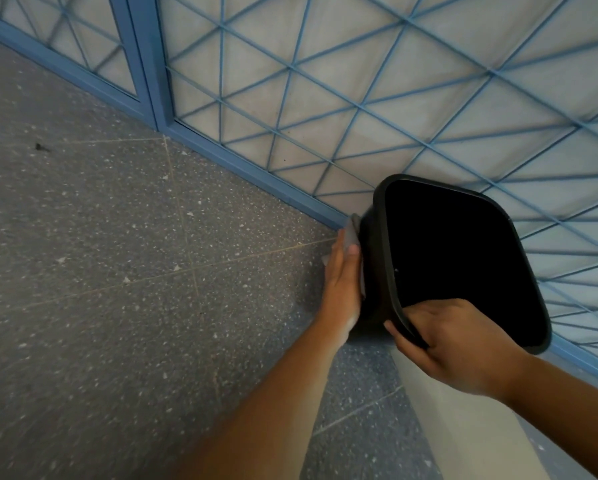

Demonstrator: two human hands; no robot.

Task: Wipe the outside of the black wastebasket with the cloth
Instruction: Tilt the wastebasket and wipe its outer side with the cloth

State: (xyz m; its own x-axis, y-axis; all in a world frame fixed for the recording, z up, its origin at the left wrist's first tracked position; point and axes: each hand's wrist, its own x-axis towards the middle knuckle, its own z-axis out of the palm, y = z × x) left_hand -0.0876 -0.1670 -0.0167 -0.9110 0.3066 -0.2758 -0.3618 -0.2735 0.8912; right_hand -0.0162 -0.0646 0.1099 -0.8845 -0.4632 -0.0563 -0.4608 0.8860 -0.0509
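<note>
Black plastic forms the wastebasket (377, 258), which sits low at the right of the view, tipped so its dark open mouth faces up toward the camera. Its rounded-square rim runs from the upper left corner near the blue frame down to the lower right. The right hand (460, 344) grips the near edge of that rim, fingers curled over into the inside and the thumb pressed on the outer face, so the hand is closed on the bin. The left hand (342, 282) lies flat against the left outer wall, fingers straight and held together, pointing away from the body, with the palm turned toward the plastic. Between that palm and the wall is a pale grey cloth (353, 232); one end sticks out past the fingertips and a thin strip shows along the edge of the hand, while the rest is hidden under it. The hand presses the cloth rather than pinching it. Grey speckled floor (117, 271) with thin lighter joint lines fills the left half of the view. Behind the bin rises a blue metal grille (359, 105) of crossing bars over pale panels, its bottom rail meeting the floor just beside the cloth. Both forearms reach in from the bottom edge, bare to the frame.
</note>
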